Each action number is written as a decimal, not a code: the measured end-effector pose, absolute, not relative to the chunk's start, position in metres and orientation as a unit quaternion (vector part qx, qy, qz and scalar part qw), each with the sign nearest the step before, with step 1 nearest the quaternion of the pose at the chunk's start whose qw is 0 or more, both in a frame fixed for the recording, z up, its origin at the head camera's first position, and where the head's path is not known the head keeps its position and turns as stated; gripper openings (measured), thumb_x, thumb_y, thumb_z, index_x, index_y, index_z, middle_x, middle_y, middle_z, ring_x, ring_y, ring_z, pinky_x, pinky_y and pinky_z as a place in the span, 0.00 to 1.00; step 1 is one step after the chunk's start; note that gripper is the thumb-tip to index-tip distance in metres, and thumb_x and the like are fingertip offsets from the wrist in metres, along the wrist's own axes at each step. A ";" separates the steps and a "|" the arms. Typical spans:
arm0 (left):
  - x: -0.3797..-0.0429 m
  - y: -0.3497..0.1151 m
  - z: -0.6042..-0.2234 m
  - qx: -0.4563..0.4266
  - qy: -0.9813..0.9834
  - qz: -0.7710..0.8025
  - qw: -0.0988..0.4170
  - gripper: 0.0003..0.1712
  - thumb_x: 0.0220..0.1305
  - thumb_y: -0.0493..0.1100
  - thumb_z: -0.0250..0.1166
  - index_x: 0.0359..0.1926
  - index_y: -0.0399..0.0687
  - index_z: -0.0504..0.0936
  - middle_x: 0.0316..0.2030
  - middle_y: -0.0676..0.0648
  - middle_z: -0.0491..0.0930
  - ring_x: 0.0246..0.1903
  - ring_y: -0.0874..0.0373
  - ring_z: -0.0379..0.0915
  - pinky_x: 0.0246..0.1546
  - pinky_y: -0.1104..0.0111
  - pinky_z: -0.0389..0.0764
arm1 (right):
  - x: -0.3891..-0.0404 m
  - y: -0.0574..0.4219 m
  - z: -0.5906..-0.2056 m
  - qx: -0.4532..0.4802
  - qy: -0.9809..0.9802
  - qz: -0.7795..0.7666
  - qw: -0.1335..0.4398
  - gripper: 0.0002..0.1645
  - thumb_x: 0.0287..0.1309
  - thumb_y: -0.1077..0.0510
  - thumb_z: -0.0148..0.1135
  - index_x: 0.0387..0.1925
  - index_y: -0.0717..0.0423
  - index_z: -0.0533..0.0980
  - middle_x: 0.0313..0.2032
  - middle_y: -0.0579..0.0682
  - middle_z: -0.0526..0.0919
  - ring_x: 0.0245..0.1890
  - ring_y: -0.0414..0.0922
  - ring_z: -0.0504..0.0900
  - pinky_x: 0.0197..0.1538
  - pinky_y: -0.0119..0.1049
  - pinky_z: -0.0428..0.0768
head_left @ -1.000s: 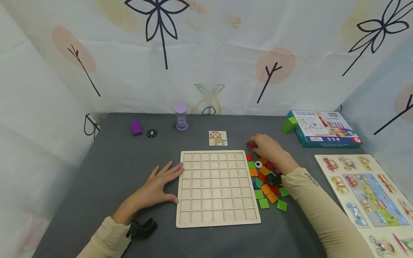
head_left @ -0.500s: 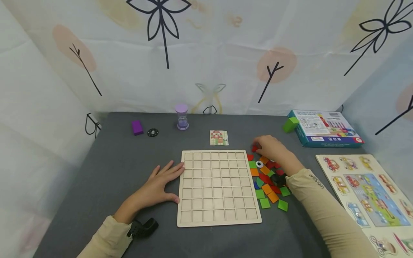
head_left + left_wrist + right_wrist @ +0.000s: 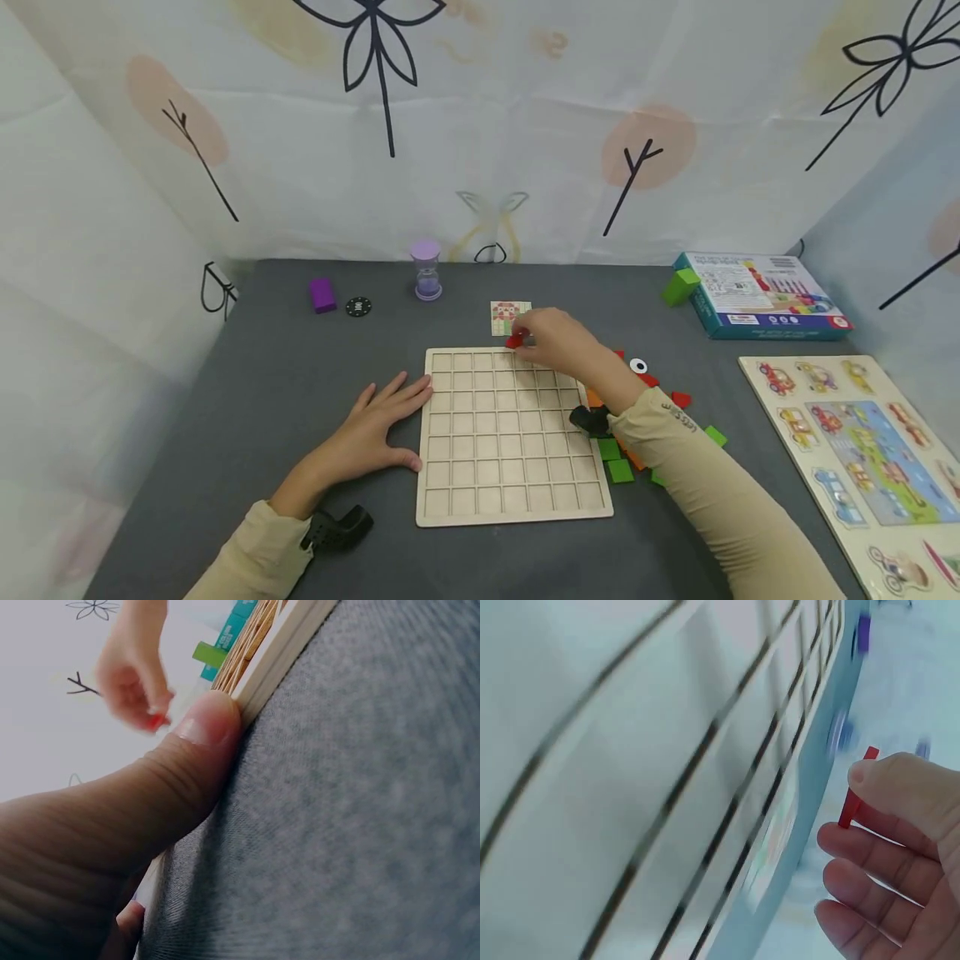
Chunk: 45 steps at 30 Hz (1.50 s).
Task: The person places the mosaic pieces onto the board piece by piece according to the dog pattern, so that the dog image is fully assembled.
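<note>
A pale wooden grid board (image 3: 510, 450) lies in the middle of the table, its square cells bare. My left hand (image 3: 367, 433) rests at its left edge, fingers spread and straight, the thumb touching the side in the left wrist view. Above the board's far edge, my right hand (image 3: 558, 342) pinches a small flat red tile (image 3: 859, 787) between thumb and fingers. A patterned picture card (image 3: 504, 317) lies just behind the board, partly hidden by that hand. To the right, a pile of green tiles (image 3: 619, 471), orange and red ones is partly covered by the right forearm.
At the back stand a purple sand timer (image 3: 427, 271), a black round chip (image 3: 358, 307) and a purple block (image 3: 323, 295). Back right are a game box (image 3: 765, 296) and a green block (image 3: 680, 287). A picture puzzle board (image 3: 862, 450) lies on the right.
My right hand has moved left from the tile pile to above the board's far edge, carrying the red tile. The left hand has stayed at the board's left side.
</note>
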State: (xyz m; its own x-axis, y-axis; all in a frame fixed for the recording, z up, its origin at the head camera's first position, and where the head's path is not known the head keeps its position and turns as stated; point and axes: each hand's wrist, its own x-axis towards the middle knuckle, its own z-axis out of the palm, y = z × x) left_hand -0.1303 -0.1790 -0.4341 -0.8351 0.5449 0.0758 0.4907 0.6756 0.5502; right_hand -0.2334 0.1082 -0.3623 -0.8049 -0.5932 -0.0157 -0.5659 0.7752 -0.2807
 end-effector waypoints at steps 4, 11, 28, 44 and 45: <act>-0.130 -0.179 -0.434 0.282 0.915 0.285 0.049 0.59 0.33 0.68 0.65 0.67 0.53 0.54 0.67 0.52 0.50 0.67 0.47 0.37 0.58 0.42 0.34 | -0.233 0.072 -0.367 -0.352 0.928 -0.116 0.044 0.07 0.50 0.55 0.63 0.32 0.51 0.79 0.32 0.44 0.80 0.34 0.40 0.77 0.36 0.33 0.75; -0.130 -0.177 -0.431 0.284 0.914 0.287 0.050 0.58 0.33 0.66 0.66 0.67 0.52 0.55 0.67 0.53 0.50 0.67 0.47 0.37 0.58 0.42 0.34 | -0.232 0.044 -0.378 -0.366 0.928 -0.059 0.033 0.07 0.50 0.53 0.63 0.33 0.48 0.81 0.31 0.43 0.78 0.29 0.37 0.74 0.33 0.30 0.73; -0.130 -0.176 -0.432 0.279 0.916 0.285 0.054 0.58 0.33 0.67 0.66 0.67 0.52 0.55 0.67 0.52 0.50 0.67 0.46 0.37 0.58 0.42 0.34 | -0.227 0.053 -0.373 -0.329 0.939 -0.078 0.067 0.14 0.52 0.52 0.61 0.43 0.45 0.78 0.40 0.42 0.76 0.37 0.39 0.76 0.37 0.33 0.74; -0.131 -0.179 -0.436 0.281 0.914 0.289 0.045 0.59 0.32 0.67 0.65 0.67 0.52 0.55 0.67 0.51 0.50 0.67 0.46 0.37 0.58 0.42 0.34 | -0.213 0.220 -0.368 -0.233 0.964 -0.101 0.082 0.16 0.50 0.61 0.62 0.45 0.53 0.78 0.41 0.52 0.75 0.34 0.45 0.74 0.35 0.40 0.75; -0.131 -0.178 -0.436 0.280 0.914 0.289 0.046 0.59 0.33 0.67 0.66 0.67 0.53 0.55 0.67 0.52 0.50 0.67 0.47 0.37 0.58 0.42 0.34 | -0.212 0.224 -0.368 -0.233 0.964 -0.096 0.082 0.16 0.50 0.60 0.62 0.44 0.53 0.78 0.40 0.52 0.75 0.34 0.45 0.74 0.36 0.40 0.75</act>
